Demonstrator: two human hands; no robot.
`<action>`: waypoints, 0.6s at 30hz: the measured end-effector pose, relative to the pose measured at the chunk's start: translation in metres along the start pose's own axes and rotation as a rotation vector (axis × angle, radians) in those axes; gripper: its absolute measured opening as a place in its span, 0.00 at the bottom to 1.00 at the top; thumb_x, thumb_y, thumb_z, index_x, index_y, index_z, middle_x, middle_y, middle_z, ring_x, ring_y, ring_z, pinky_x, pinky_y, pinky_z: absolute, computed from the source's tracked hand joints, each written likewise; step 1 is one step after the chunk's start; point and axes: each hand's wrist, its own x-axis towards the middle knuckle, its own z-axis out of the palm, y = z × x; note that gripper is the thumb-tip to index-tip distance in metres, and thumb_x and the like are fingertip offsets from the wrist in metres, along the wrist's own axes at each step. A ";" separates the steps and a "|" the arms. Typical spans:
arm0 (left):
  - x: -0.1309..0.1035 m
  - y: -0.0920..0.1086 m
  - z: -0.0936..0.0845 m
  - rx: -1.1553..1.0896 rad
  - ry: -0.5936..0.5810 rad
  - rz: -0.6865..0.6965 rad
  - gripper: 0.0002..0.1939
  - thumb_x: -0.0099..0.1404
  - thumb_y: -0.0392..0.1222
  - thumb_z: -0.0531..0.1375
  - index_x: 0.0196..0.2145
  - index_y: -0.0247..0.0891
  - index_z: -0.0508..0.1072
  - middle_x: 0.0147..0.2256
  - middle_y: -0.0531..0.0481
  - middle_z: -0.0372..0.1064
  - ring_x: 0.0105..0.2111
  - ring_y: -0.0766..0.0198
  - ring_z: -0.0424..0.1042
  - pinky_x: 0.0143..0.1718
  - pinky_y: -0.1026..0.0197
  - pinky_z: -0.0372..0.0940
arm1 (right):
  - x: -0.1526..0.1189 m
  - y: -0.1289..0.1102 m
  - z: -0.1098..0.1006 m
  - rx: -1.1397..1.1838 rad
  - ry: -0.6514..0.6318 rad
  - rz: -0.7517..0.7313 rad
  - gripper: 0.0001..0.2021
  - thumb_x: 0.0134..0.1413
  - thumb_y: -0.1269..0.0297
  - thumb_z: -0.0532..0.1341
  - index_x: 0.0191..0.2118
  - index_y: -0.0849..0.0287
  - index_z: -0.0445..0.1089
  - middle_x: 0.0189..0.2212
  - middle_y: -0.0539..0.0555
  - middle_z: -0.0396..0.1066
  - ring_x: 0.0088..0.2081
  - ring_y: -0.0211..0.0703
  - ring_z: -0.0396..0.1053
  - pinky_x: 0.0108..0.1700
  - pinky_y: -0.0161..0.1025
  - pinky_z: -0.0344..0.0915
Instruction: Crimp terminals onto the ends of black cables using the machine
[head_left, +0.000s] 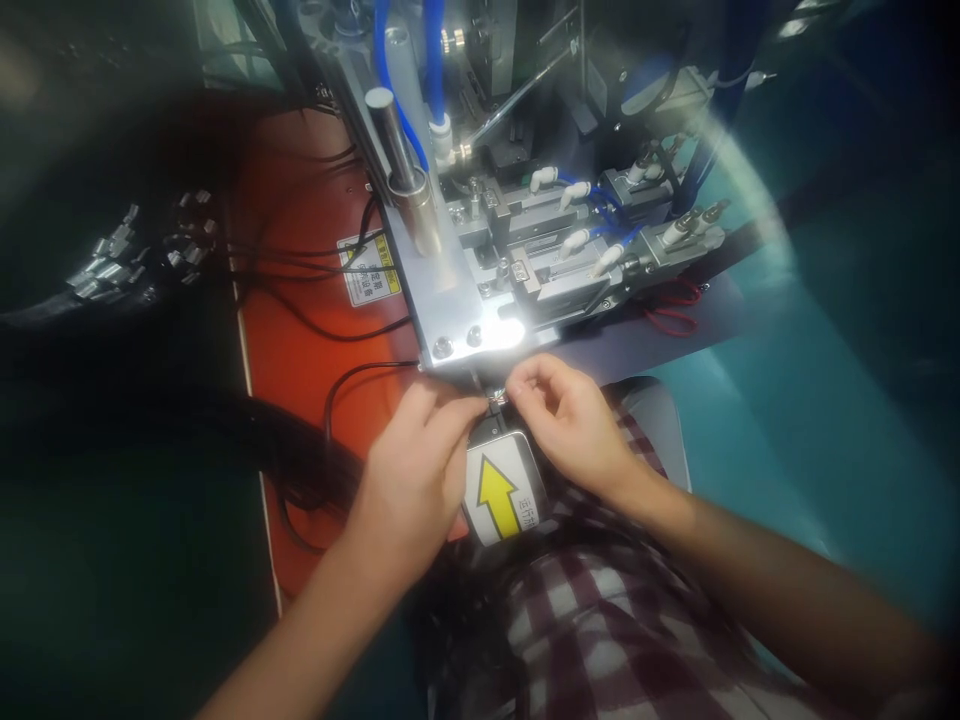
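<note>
Both hands meet near the front edge of a shiny metal plate [450, 300]. My left hand [424, 455] is closed in a pinch, its fingertips beside a small metallic piece [496, 397]. On the other side of that piece, my right hand [566, 415] also pinches, thumb and forefinger together. What either pinch holds is too small to make out. Just below the fingertips is a white label with a yellow arrow [499, 495], on a dark-edged block partly hidden by my left hand.
Behind the plate stand pneumatic cylinders [570, 285] with white fittings and blue tubes. A metal post [412, 205] rises from the plate. Black cables [315, 330] cross the orange surface [289, 390] at left. Metal parts [112, 265] lie farther left.
</note>
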 end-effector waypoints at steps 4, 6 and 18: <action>0.000 0.000 0.000 -0.003 -0.003 -0.004 0.13 0.66 0.30 0.54 0.42 0.40 0.74 0.36 0.50 0.67 0.36 0.64 0.72 0.33 0.65 0.70 | -0.002 0.003 -0.004 0.083 -0.008 0.043 0.05 0.60 0.65 0.58 0.34 0.59 0.68 0.32 0.52 0.71 0.35 0.41 0.70 0.37 0.37 0.68; 0.000 0.001 0.000 -0.009 -0.003 -0.002 0.12 0.66 0.30 0.53 0.42 0.40 0.74 0.36 0.50 0.67 0.36 0.65 0.72 0.32 0.66 0.70 | -0.004 0.003 -0.007 0.087 0.024 0.056 0.05 0.59 0.64 0.58 0.36 0.59 0.70 0.33 0.53 0.73 0.35 0.42 0.71 0.37 0.37 0.68; 0.001 0.002 -0.001 -0.002 0.005 0.013 0.12 0.65 0.29 0.55 0.42 0.38 0.74 0.36 0.50 0.67 0.36 0.66 0.71 0.31 0.68 0.68 | -0.016 -0.003 -0.010 -0.068 0.065 -0.109 0.09 0.59 0.70 0.59 0.41 0.56 0.76 0.37 0.53 0.76 0.39 0.44 0.73 0.41 0.42 0.70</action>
